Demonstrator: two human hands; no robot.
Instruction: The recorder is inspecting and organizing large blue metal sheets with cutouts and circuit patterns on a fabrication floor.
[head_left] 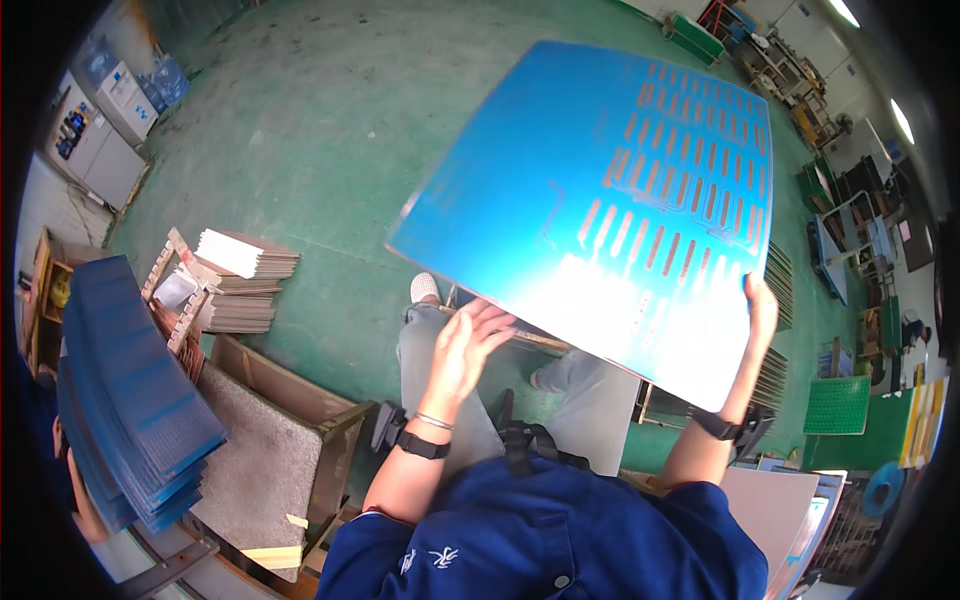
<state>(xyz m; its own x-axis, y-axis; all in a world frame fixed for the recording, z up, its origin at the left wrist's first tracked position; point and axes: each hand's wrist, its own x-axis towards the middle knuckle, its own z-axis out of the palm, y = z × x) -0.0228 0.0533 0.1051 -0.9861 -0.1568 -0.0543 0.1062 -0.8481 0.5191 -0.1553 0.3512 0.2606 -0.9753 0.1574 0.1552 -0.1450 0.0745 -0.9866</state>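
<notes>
A large glossy blue sheet (500, 170) with rows of slots is held up, tilted, in front of my body. Its near part shines white with glare. My right hand (762, 308) grips the sheet's right edge near the close corner, fingers partly hidden by it. At the near edge, left of centre, my left hand (470, 345) has its fingers stretched out and apart. Those fingertips meet the edge in the picture; whether they bear any weight, I cannot tell. Black bands circle both wrists.
Fanned blue sheets (130, 370) stand at left, with another person's hand (88, 510) beside them. Nearby are a worn grey bin (270, 450) and stacked pale-topped panels (240, 280). Behind my right hand lie stacked slats (778, 285); more panels (765, 510) lean at lower right.
</notes>
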